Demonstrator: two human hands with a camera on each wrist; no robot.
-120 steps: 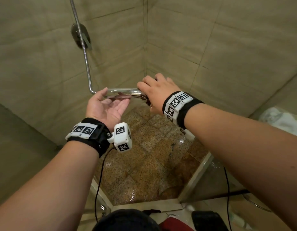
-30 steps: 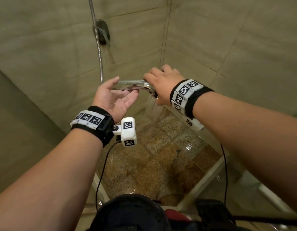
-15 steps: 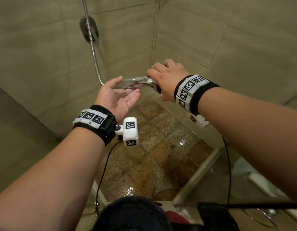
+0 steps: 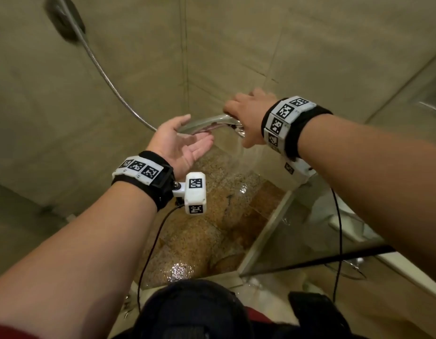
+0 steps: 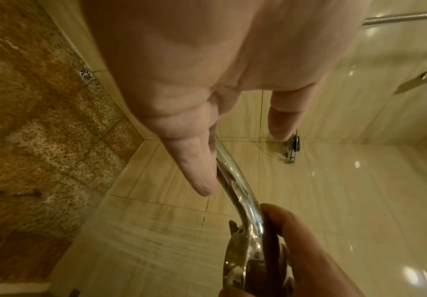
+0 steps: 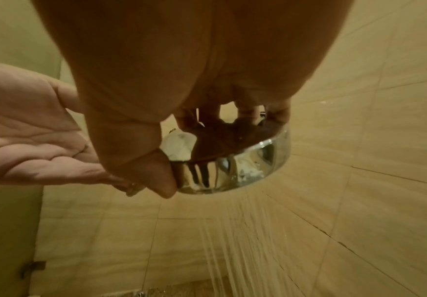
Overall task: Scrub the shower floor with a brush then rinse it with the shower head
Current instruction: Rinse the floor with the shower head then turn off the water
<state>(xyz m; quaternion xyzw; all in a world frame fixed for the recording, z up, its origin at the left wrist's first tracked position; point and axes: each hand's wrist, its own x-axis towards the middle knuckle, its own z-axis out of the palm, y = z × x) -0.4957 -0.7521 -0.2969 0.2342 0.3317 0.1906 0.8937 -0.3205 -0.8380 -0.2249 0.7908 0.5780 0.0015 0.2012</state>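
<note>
From my head view, my right hand [image 4: 251,123] is curled over the round end of the chrome shower head [image 4: 209,122], gripping it from above. My left hand [image 4: 181,143] lies palm up with fingers straight and relaxed, cradling the handle from beneath, just beside the right hand. The metal hose [image 4: 106,74] runs up and left from the handle towards the dark wall fitting [image 4: 64,19]. Water [image 4: 246,157] sprays down from the head onto the wet speckled shower floor [image 4: 212,223], which lies well below both hands, bordered on the right by a glass panel [image 4: 297,241].

In my left wrist view, the handle [image 5: 235,186] runs along my straight fingers [image 5: 194,166] to the right hand's fingers [image 5: 308,251] clamped round the head. The floor drain [image 5: 86,74] sits at the floor's edge by the tiled wall [image 5: 347,201].

In my right wrist view, thumb [image 6: 143,160] and fingers pinch the rim of the head [image 6: 245,160], and streams of water [image 6: 245,251] fall from it. My left palm [image 6: 29,136] lies flat beside it.
</note>
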